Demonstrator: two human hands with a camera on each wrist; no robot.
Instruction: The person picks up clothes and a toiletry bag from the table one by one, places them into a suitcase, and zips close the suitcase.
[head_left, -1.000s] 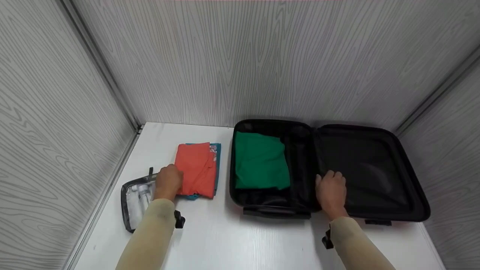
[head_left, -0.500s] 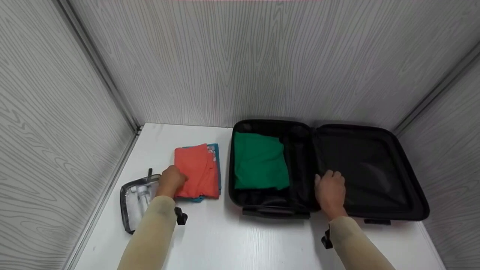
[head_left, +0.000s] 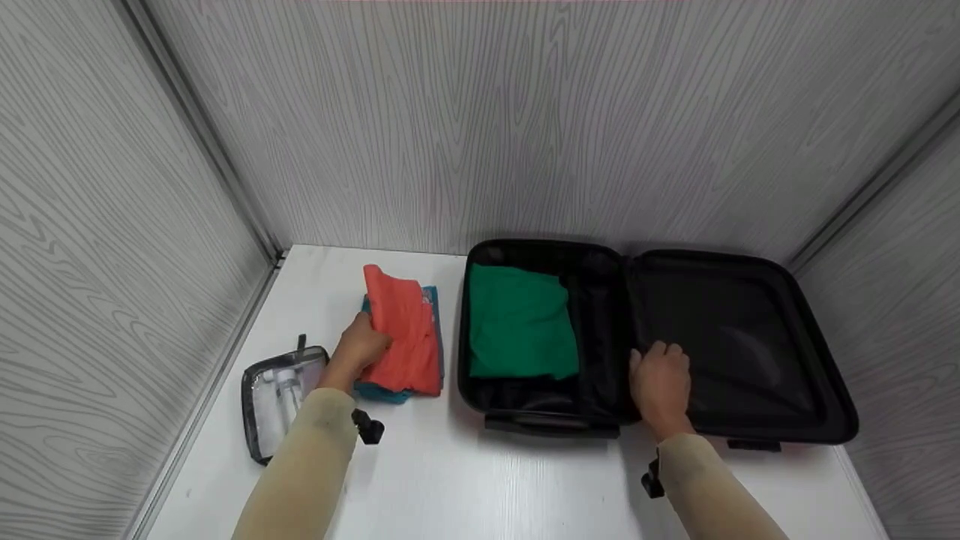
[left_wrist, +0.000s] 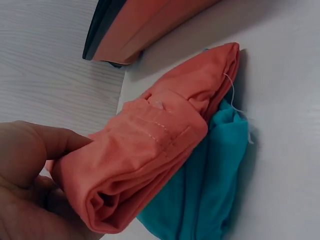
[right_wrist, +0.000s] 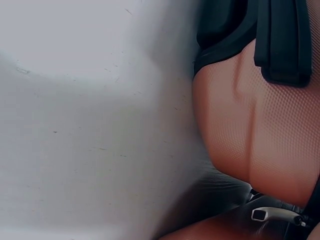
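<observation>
My left hand (head_left: 361, 349) pinches the left edge of the folded red cloth (head_left: 405, 330), which is partly lifted off the teal cloth (head_left: 384, 393). In the left wrist view, thumb and fingers of the left hand (left_wrist: 35, 185) grip the rolled end of the red cloth (left_wrist: 135, 145), with the teal cloth (left_wrist: 215, 170) beneath. My right hand (head_left: 661, 386) grips the inner rim between the halves of the open black-lined suitcase (head_left: 464, 337). In the right wrist view, the suitcase (right_wrist: 280, 130) shows its reddish outer shell. A green cloth (head_left: 521, 322) lies in its left half.
A clear pouch with black trim (head_left: 253, 435) and small bottles inside lies left of the cloths, beside my left forearm. The suitcase's right half (head_left: 750, 345) lies spread toward the right edge of the white table (head_left: 480, 495). Grey wood-patterned walls (head_left: 480, 135) stand behind and at both sides.
My left hand has moved right and slightly up, from beside the pouch onto the red cloth's edge. The red cloth's left side has risen, baring teal cloth. My right hand has stayed put.
</observation>
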